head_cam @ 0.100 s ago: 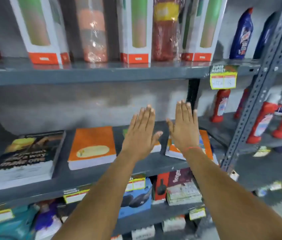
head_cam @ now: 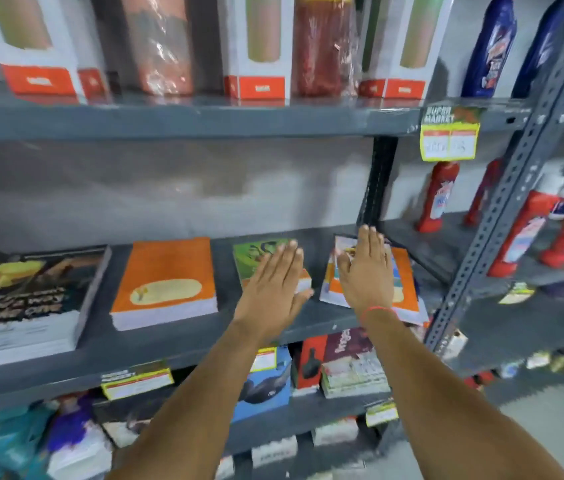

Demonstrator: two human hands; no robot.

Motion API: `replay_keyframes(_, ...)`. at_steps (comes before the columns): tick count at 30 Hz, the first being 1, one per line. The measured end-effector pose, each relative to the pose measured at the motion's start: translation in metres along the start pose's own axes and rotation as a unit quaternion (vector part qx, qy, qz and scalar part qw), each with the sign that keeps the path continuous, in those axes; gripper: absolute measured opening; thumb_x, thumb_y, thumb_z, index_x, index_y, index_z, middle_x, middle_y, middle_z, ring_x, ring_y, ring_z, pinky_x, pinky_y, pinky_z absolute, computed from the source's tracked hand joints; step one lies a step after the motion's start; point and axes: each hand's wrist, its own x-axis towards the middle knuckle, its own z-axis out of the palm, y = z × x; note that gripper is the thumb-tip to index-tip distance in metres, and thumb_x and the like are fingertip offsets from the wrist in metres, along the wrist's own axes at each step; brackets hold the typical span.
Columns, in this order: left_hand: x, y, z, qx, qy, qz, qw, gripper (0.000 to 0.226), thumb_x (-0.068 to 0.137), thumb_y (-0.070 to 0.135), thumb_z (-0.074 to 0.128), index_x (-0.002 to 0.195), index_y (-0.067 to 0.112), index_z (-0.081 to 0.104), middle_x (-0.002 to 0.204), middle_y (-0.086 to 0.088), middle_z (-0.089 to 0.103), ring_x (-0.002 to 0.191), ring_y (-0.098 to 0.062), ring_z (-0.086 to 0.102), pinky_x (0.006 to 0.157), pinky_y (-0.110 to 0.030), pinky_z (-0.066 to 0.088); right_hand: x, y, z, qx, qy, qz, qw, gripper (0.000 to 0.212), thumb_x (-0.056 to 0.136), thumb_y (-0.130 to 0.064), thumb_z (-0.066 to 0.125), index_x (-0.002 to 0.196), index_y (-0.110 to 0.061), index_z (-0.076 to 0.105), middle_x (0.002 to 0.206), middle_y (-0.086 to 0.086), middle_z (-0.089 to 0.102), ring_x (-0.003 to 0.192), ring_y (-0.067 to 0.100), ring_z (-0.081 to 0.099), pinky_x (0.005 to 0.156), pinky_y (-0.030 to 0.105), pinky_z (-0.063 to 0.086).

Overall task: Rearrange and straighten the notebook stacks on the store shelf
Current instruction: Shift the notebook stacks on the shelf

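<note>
Both hands flat, fingers together, gripping nothing; left hand (head_cam: pixel 275 289) over the green notebook stack (head_cam: pixel 256 258), right hand (head_cam: pixel 367 271) over the crooked stack (head_cam: pixel 401 289) at three o'clock; I'd press down, then square the edges.

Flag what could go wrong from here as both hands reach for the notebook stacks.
1. The rightmost stack lies skewed, its front corner near the shelf edge; a push from the right hand might tip notebooks off.
2. The left hand covers the green-covered stack; a flat-palm shove may fan the top notebooks instead of squaring them.
</note>
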Motion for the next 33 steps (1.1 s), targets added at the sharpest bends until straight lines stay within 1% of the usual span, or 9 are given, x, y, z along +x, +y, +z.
replay_keyframes(3,-0.013,0.0,0.054,-0.005,-0.134,0.018,0.991,0.093,0.077,0.057,-0.019,0.145,0.006,0.02,0.155,-0.005,0.017,0.145,-0.024,0.017,0.117,-0.032,0.006,0.008,0.037,0.03,0.057,-0.053,0.099,0.992,0.06,0.094,-0.034,0.036,0.145,-0.006,0.019,0.155,0.014,0.021,0.144,0.027,0.018,0.117,0.039,0.019)
replay_keyframes(7,-0.012,-0.007,0.103,0.044,-0.219,0.015,0.975,0.081,0.095,0.046,-0.003,0.107,0.012,0.069,0.112,-0.004,0.072,0.104,-0.019,0.068,0.084,-0.033,0.055,0.039,0.081,0.05,0.007,-0.135,0.175,0.975,0.062,0.095,-0.035,0.033,0.146,-0.005,0.017,0.155,0.017,0.018,0.144,0.031,0.015,0.117,0.04,0.017)
replay_keyframes(14,-0.005,-0.005,0.126,0.04,-0.215,-0.017,0.976,0.078,0.091,0.053,0.001,0.113,0.017,0.066,0.113,0.001,0.072,0.098,-0.016,0.07,0.079,-0.03,0.056,0.093,0.117,0.074,0.001,-0.219,0.254,0.942,0.076,0.08,-0.045,0.053,0.139,-0.002,0.03,0.143,0.019,0.038,0.129,0.034,0.04,0.109,0.042,0.035)
replay_keyframes(17,-0.005,-0.003,0.123,0.037,-0.232,-0.031,0.972,0.076,0.091,0.054,0.001,0.115,0.017,0.063,0.114,0.0,0.071,0.1,-0.018,0.069,0.082,-0.032,0.055,0.11,0.114,0.071,0.003,-0.257,0.278,0.926,0.076,0.069,-0.045,0.064,0.131,-0.006,0.042,0.126,0.016,0.055,0.096,0.031,0.062,0.083,0.04,0.054)
replay_keyframes(20,-0.004,-0.001,0.121,0.033,-0.225,-0.032,0.973,0.075,0.09,0.054,0.003,0.115,0.016,0.063,0.114,-0.001,0.07,0.101,-0.018,0.069,0.083,-0.033,0.055,0.122,0.116,0.067,0.008,-0.279,0.288,0.916,0.08,0.073,-0.038,0.071,0.136,-0.005,0.033,0.127,0.014,0.053,0.063,0.022,0.058,0.066,0.035,0.055)
replay_keyframes(24,-0.003,0.0,0.118,0.02,-0.244,-0.03,0.969,0.075,0.09,0.055,0.003,0.117,0.015,0.061,0.116,-0.002,0.069,0.103,-0.02,0.068,0.085,-0.034,0.055,0.137,0.13,0.065,-0.025,-0.283,0.285,0.915,0.113,0.058,-0.044,0.081,0.144,-0.01,0.016,0.145,0.016,0.029,0.129,0.035,0.038,0.098,0.044,0.046)
replay_keyframes(27,-0.004,-0.001,0.119,0.022,-0.241,-0.03,0.97,0.072,0.09,0.055,0.005,0.119,0.014,0.057,0.118,-0.004,0.068,0.105,-0.021,0.067,0.086,-0.035,0.054,0.139,0.134,0.062,-0.007,-0.318,0.287,0.904,0.122,0.047,-0.043,0.086,0.142,-0.007,0.018,0.146,0.016,0.035,0.134,0.036,0.035,0.107,0.048,0.036)
replay_keyframes(30,-0.005,-0.002,0.119,0.007,-0.242,-0.037,0.97,0.072,0.09,0.055,0.005,0.121,0.014,0.055,0.12,-0.003,0.067,0.107,-0.021,0.066,0.089,-0.034,0.053,0.138,0.134,0.057,0.056,-0.303,0.303,0.902,0.091,0.06,-0.026,0.084,0.131,0.001,0.034,0.14,0.014,0.044,0.128,0.035,0.042,0.107,0.045,0.036)
replay_keyframes(33,-0.002,-0.002,0.116,0.006,-0.251,-0.041,0.967,0.075,0.09,0.054,0.004,0.118,0.015,0.06,0.118,-0.002,0.068,0.106,-0.019,0.067,0.088,-0.034,0.053,0.137,0.146,0.054,0.171,-0.265,0.362,0.877,0.035,0.069,-0.011,0.077,0.095,-0.001,0.055,0.117,0.017,0.062,0.095,0.031,0.061,0.093,0.04,0.048)
